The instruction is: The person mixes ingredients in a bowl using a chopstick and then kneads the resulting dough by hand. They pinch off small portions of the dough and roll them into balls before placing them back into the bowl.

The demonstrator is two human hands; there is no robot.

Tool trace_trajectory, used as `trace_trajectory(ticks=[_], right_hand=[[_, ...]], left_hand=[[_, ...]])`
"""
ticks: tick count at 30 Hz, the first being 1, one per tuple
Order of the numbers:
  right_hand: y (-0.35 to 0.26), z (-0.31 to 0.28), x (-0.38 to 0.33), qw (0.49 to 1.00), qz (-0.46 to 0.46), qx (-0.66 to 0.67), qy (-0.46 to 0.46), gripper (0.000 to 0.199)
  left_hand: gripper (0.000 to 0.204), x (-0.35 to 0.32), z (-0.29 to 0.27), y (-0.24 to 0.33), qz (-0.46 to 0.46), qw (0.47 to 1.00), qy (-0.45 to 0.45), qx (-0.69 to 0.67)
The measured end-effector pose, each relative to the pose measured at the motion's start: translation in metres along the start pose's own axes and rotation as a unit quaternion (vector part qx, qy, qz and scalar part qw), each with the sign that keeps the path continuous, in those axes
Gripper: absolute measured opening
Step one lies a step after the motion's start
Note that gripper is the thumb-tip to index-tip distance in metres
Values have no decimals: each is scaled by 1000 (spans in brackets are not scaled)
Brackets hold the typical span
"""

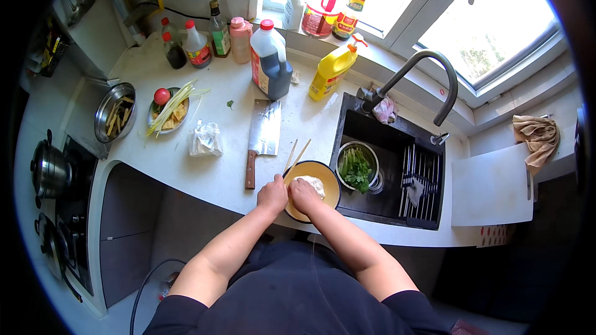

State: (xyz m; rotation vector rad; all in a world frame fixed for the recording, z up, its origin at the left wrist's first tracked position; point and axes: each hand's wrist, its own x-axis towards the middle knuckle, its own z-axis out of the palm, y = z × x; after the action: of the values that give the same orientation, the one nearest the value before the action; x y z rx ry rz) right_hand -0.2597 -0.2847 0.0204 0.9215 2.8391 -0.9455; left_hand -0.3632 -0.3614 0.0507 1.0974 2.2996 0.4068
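Observation:
A yellow bowl (332, 193) with a dark rim stands on the white counter near its front edge, and a pale lump of dough (315, 183) lies inside. My left hand (272, 194) grips the bowl's left rim. My right hand (302, 196) is inside the bowl, its fingers pressed on the dough. A pair of wooden chopsticks (295, 157) leans across the bowl's far left rim. A cleaver (263, 134) with a wooden handle lies flat on the counter just left of the bowl.
A black sink (382, 133) to the right holds a metal bowl of green herbs (356, 168), under a dark tap (434, 68). A white cutting board (490, 186) lies further right. Bottles (270, 57) line the back; a plate of vegetables (169, 107), a crumpled bag (205, 139) and a stove (59, 211) sit left.

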Motion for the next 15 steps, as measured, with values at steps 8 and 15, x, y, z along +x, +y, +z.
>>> trace_trajectory(ticks=[8, 15], right_hand=[[21, -49, -28, 939, 95, 303, 129, 28], [43, -26, -26, 914, 350, 183, 90, 23]], left_hand=[[23, 0, -3, 4, -7, 1000, -4, 10], [23, 1, -3, 5, -10, 1000, -11, 17]])
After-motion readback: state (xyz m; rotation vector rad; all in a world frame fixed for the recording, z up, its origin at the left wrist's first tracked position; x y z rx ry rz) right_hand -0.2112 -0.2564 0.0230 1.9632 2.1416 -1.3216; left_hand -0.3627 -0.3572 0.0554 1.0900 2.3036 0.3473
